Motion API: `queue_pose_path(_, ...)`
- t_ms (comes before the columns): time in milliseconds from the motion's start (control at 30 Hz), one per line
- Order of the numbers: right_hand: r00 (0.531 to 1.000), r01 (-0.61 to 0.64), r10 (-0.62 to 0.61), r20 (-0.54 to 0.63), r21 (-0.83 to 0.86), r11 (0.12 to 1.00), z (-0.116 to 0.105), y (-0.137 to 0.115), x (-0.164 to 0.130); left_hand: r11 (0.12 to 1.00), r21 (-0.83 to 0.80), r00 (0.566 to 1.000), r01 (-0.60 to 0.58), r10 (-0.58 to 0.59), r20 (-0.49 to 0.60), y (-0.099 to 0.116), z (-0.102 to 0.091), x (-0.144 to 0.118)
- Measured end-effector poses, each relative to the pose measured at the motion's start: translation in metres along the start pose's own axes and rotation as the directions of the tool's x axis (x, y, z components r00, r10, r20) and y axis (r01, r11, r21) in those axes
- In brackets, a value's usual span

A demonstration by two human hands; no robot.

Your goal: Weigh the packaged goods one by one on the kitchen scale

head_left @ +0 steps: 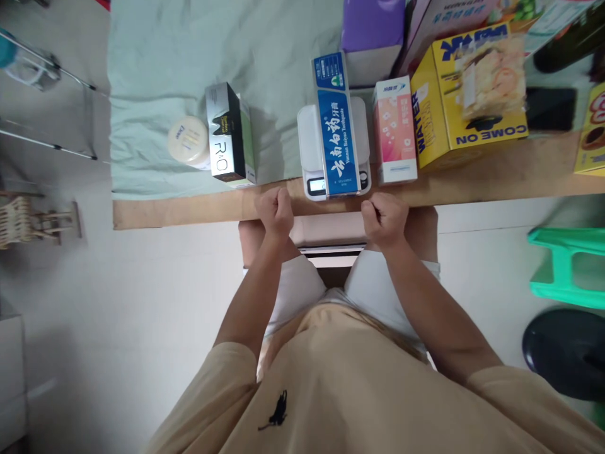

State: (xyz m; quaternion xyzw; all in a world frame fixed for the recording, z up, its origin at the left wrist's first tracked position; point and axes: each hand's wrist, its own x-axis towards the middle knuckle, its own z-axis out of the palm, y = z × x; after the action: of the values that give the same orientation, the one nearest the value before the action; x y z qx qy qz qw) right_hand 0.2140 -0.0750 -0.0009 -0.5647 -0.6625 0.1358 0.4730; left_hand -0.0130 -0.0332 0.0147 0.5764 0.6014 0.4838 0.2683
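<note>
My left hand rests as a fist on the table's front edge, left of a white kitchen scale. On the right of the scale, my right hand is also curled into a fist at the edge. Neither fist shows anything in it. A blue toothpaste box lies lengthwise across the scale, partly covering its small lit display; the reading is too blurred to make out. Close to the scale's right side stands a pink and white box.
Left of the scale are a black and silver box and a round cream-lidded jar. A purple pack stands behind it. Further right, a yellow carton carries a clear food packet. A green stool stands on the floor.
</note>
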Motion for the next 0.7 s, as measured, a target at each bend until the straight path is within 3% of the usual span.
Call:
queue_pose_path(100, 0.998, -0.015, 0.017, -0.052, 0.046, 0.999, -0.006, -0.009, -0.003, 0.999, -0.035, 0.999, -0.013, 0.012, -0.044, 0.006, 0.001, -0.005)
queue_pose_path(233, 0.984, -0.060, 0.089, -0.158, 0.178, 0.982, -0.005, -0.026, 0.002, 0.974, -0.096, 0.976, -0.207, 0.199, -0.088, 0.021, 0.014, -0.017)
queue_pose_path(333, 0.994, -0.067, 0.088, -0.071, 0.261, 0.963, 0.004, -0.036, 0.013, 0.937, -0.153, 0.948, -0.313, 0.318, 0.011, 0.032, 0.030, -0.024)
queue_pose_path(467, 0.991, -0.111, 0.084, 0.109, 0.279, 0.954, 0.020, -0.041, 0.020, 0.927, -0.184, 0.908, -0.327, 0.362, 0.211, 0.041, 0.046, -0.031)
queue_pose_path(700, 0.980, -0.182, 0.148, 0.136, 0.290, 0.939, 0.033, -0.047, 0.008, 0.931, -0.156, 0.910, -0.330, 0.358, 0.209, 0.048, 0.049, -0.041)
